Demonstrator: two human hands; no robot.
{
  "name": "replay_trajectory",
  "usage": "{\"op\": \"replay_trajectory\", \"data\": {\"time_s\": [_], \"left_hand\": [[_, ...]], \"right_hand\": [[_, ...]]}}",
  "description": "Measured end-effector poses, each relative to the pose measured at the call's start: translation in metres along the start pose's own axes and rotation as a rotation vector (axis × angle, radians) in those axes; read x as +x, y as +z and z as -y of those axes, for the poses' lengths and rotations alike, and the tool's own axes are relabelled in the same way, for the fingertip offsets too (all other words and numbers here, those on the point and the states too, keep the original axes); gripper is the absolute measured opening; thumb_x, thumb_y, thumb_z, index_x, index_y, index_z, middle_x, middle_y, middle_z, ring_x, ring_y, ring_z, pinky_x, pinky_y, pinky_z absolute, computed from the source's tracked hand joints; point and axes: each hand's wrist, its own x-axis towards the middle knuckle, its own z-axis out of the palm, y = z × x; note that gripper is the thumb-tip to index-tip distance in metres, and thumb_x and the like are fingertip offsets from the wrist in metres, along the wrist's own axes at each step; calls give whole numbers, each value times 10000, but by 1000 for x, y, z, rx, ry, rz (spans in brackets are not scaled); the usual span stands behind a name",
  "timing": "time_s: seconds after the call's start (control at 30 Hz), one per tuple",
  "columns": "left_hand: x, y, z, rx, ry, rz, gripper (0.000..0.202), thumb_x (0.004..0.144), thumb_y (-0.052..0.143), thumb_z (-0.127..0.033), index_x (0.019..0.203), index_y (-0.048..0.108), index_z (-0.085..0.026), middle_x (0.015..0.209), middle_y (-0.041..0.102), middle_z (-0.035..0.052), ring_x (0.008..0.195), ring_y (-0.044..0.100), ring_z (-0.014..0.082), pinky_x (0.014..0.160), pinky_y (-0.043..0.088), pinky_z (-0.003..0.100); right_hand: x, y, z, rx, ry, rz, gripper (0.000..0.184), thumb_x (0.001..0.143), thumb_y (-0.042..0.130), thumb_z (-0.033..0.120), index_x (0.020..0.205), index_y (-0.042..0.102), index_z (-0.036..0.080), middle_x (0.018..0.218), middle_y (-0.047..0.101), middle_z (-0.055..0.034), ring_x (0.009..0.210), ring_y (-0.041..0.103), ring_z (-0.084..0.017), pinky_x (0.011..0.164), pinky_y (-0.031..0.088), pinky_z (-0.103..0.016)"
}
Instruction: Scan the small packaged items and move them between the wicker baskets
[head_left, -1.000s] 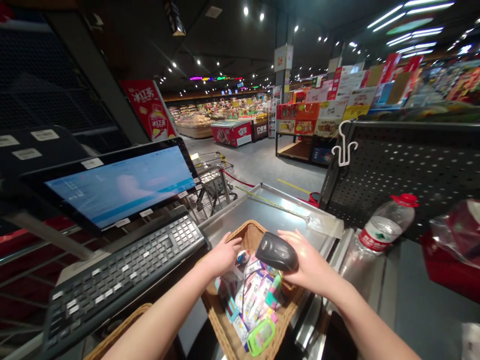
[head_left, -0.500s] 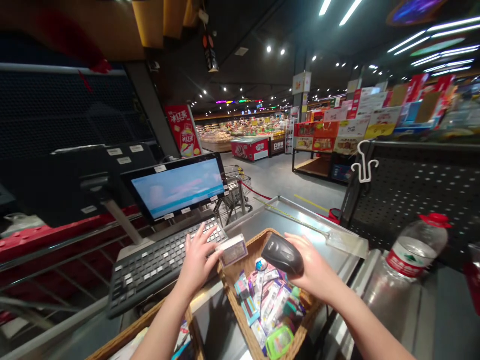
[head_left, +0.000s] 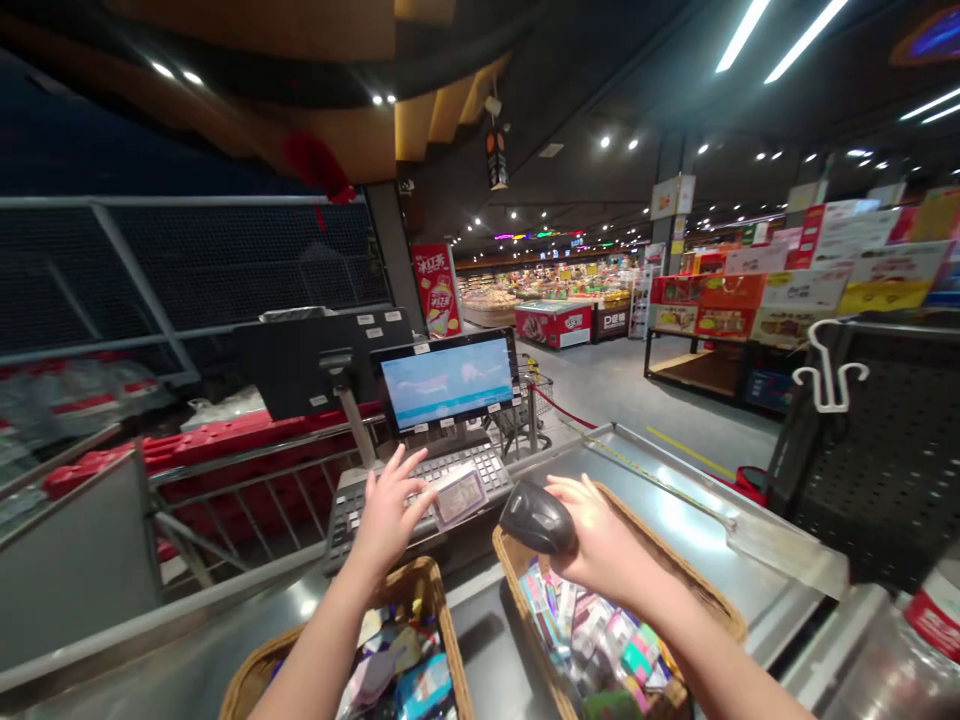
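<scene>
My left hand (head_left: 390, 515) holds a small flat packet (head_left: 459, 495) between thumb and fingers, lifted above the keyboard (head_left: 420, 485). My right hand (head_left: 600, 545) is closed round a black handheld barcode scanner (head_left: 537, 518), whose head faces the packet a short way off. Both hands hover over the steel checkout counter (head_left: 675, 510). Under my right hand stands a wicker basket (head_left: 705, 590) full of small colourful packaged goods. A second wicker basket (head_left: 431, 585) with more packets sits below my left forearm.
A till screen (head_left: 446, 380) stands behind the keyboard, with a second monitor's back (head_left: 300, 360) to its left. A black perforated panel (head_left: 885, 450) with a white hook (head_left: 829, 375) rises at the right. A water bottle (head_left: 922, 620) lies at the lower right. Metal railings run along the left.
My left hand lifted the packet out of the right basket and carried it left, over the keyboard. The scanner hand followed. My view swung left, showing the second basket.
</scene>
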Motion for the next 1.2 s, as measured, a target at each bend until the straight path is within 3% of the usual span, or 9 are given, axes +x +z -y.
{"op": "replay_trajectory", "data": {"time_s": [0.17, 0.43, 0.77, 1.2], "left_hand": [[-14, -13, 22, -13, -101, 14, 341, 913, 464, -466, 791, 705, -257, 1474, 507, 40, 1462, 270, 350, 1092, 167, 753], [-32, -23, 45, -54, -200, 17, 327, 892, 484, -466, 763, 694, -251, 1483, 495, 38, 1468, 257, 350, 1085, 181, 752], [-46, -31, 58, -44, -234, 17, 318, 883, 487, -461, 752, 687, -251, 1479, 499, 49, 1464, 271, 345, 1093, 187, 742], [-72, -38, 67, -33, -264, 30, 317, 882, 483, -443, 752, 697, -249, 1470, 511, 45, 1448, 309, 345, 1097, 194, 727]], "right_hand": [[6, 17, 19, 50, -75, 72, 482, 591, 570, 129, 1048, 681, 240, 1197, 664, -88, 1307, 477, -346, 1155, 133, -647], [12, 32, 32, 98, -109, 97, 586, 578, 571, 120, 1142, 661, 253, 1183, 667, -78, 1304, 481, -322, 1162, 125, -641], [13, 41, 40, 74, -121, 151, 513, 554, 568, 129, 1047, 685, 212, 1196, 678, -112, 1311, 480, -360, 1153, 149, -653], [7, 50, 56, 71, -150, 184, 580, 560, 579, 134, 1130, 655, 205, 1241, 652, -122, 1322, 473, -342, 1171, 155, -626]]}}
